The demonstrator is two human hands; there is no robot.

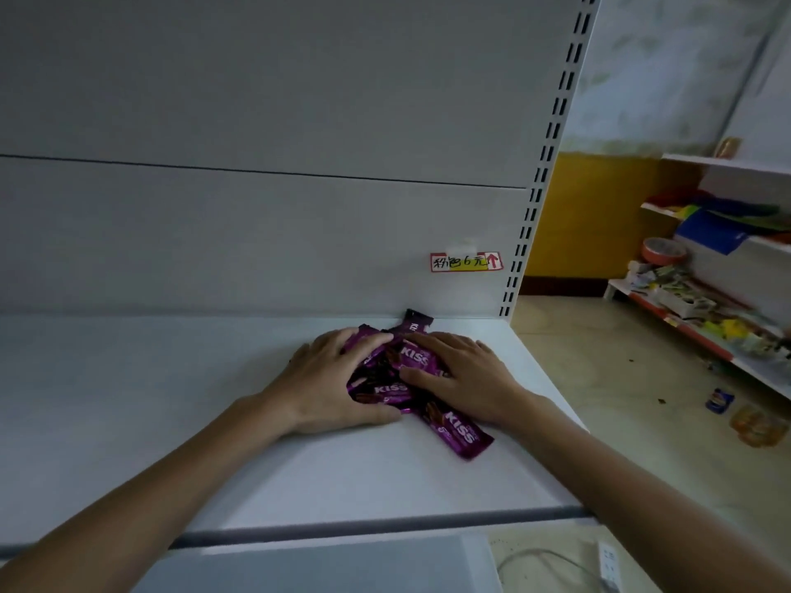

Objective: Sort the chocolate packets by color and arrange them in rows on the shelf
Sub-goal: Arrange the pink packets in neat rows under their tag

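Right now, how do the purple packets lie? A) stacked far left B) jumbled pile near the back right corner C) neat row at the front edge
B: the purple packets overlap at odd angles on the shelf near its back right corner, under the left hand and right hand.

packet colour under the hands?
Purple, with white KISS lettering; the chocolate packets show best in the head view, heaped between both hands.

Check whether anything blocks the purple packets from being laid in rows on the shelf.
Nothing visible does: the left hand and right hand rest directly on the purple packets, and no other item shows on the shelf.
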